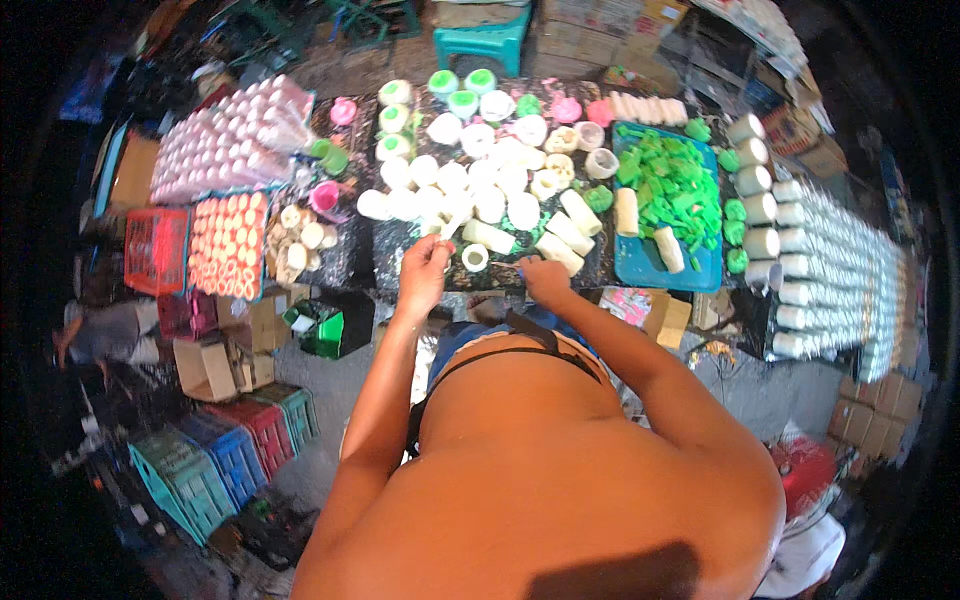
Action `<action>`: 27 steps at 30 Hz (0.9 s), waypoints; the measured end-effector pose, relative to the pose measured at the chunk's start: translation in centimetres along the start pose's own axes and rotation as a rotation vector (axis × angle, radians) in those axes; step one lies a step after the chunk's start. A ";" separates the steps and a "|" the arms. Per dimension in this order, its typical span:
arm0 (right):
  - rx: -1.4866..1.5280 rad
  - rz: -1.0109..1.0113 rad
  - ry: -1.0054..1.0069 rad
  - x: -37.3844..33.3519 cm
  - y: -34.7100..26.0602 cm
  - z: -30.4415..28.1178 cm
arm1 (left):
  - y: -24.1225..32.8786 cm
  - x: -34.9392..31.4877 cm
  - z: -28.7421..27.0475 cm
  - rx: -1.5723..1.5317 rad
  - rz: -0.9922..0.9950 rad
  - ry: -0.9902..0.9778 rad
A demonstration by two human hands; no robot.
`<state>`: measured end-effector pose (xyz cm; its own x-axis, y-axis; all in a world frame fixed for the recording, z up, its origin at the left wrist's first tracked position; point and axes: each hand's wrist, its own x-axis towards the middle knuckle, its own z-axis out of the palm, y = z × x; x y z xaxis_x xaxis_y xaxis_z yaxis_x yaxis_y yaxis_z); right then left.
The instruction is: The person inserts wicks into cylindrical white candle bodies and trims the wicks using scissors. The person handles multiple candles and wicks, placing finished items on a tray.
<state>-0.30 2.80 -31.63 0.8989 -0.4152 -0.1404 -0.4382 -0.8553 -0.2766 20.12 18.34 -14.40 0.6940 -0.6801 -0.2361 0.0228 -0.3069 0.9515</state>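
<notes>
Between left grip [427, 264] and right grip [546, 281], on bench [391, 252]: tube [468, 263] | LEFT: fingers bunched, contents unclear | RIGHT: pinching thin tool [508, 266] | RISK: slip could jab left grip or topple tube | CAUSE: tube apparently unheld

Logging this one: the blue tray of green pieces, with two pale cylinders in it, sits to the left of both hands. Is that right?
Not quite: the side is wrong. The head view shows the blue tray of green pieces, with two pale cylinders in it, to the right of both the left hand and the right hand.
</notes>
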 end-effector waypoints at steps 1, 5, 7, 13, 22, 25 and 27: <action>-0.048 0.062 -0.043 0.2 -0.1 0.8 | -0.5 0.1 -0.2 0.001 -0.031 -0.040; -0.090 0.147 -0.152 1.2 -0.8 0.8 | -1.8 0.8 0.1 0.012 -0.042 -0.197; -0.064 0.206 -0.118 0.9 -0.9 1.5 | -2.1 1.0 1.3 -0.043 -0.069 -0.312; 0.310 0.353 -0.086 -4.3 -3.6 -8.5 | -2.9 1.7 6.3 0.016 -0.091 -0.545; 1.918 0.803 0.374 -18.1 3.1 -7.2 | -3.7 4.0 19.7 0.228 -0.043 -0.905; 1.889 0.709 0.461 -19.3 6.1 -7.8 | -5.7 4.6 24.1 0.193 -0.106 -0.909; 1.797 0.763 0.493 -19.3 8.5 -8.2 | -6.0 4.4 26.5 0.150 -0.147 -0.944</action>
<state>-21.29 1.00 -23.45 0.3496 -0.7731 -0.5292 0.1179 0.5967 -0.7938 3.94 -0.42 -26.36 -0.1742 -0.8626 -0.4750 -0.0745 -0.4694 0.8798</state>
